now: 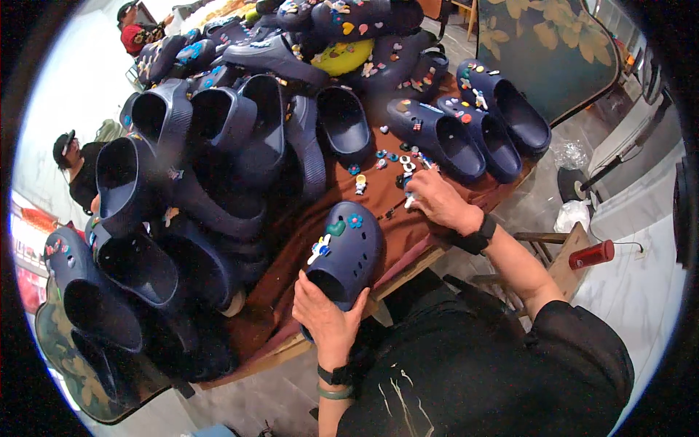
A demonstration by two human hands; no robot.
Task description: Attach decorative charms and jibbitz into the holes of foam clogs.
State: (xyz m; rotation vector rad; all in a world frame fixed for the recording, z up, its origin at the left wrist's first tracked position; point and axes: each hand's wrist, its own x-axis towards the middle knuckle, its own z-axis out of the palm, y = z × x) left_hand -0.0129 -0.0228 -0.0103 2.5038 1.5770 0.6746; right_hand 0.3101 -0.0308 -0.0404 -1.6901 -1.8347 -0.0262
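Note:
A navy foam clog [364,244] stands at the table's front edge, its holed toe pointing away from me. My left hand [324,317] grips it at the heel opening, thumb on one side and fingers on the other. A blue flower charm [354,220], a green heart charm [336,229] and a white figure charm [319,249] sit in its holes. To the right, my right hand [443,202] is low over the cloth, its fingers closed around a small white charm, partly hidden. Several loose charms [406,166] lie just beyond those fingers. Another small figure charm [360,184] lies apart from them.
Navy clogs [218,156] are heaped on the left and far side of the brown-clothed table [291,295]. Three decorated clogs [451,142] stand at the far right. A wooden stool [557,258] with a red cylinder [591,255] is beside the table. Two people are at the far left.

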